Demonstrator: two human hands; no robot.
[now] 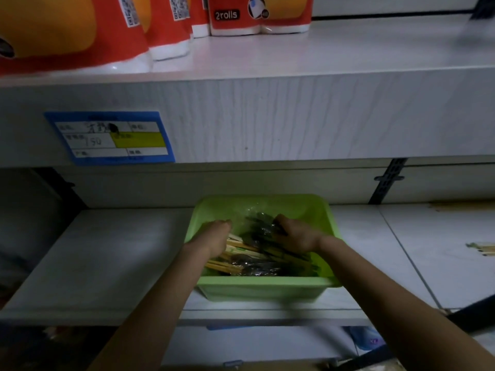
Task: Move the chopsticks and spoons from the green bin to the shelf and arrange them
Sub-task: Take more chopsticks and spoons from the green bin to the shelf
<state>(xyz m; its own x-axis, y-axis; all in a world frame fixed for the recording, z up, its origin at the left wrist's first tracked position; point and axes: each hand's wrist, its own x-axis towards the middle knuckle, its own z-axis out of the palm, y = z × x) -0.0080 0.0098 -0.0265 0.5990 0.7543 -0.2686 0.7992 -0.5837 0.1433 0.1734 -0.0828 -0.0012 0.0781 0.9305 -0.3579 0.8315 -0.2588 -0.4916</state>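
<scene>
A green bin [263, 287] stands on the lower white shelf [101, 263]. It holds several wooden chopsticks [241, 253] and dark spoons in clear plastic wrap [261, 228]. Both of my hands are inside the bin. My left hand [215, 235] lies over the chopstick ends at the bin's left side, fingers curled down; its grip is hidden. My right hand [293, 232] grips the dark wrapped spoons near the bin's middle.
Red packs of paper rolls [257, 14] line the upper shelf, whose front edge bears a blue price label [112, 137]. A few chopsticks [482, 249] lie at the far right of the lower shelf. A dark bracket [388, 180] is on the back wall.
</scene>
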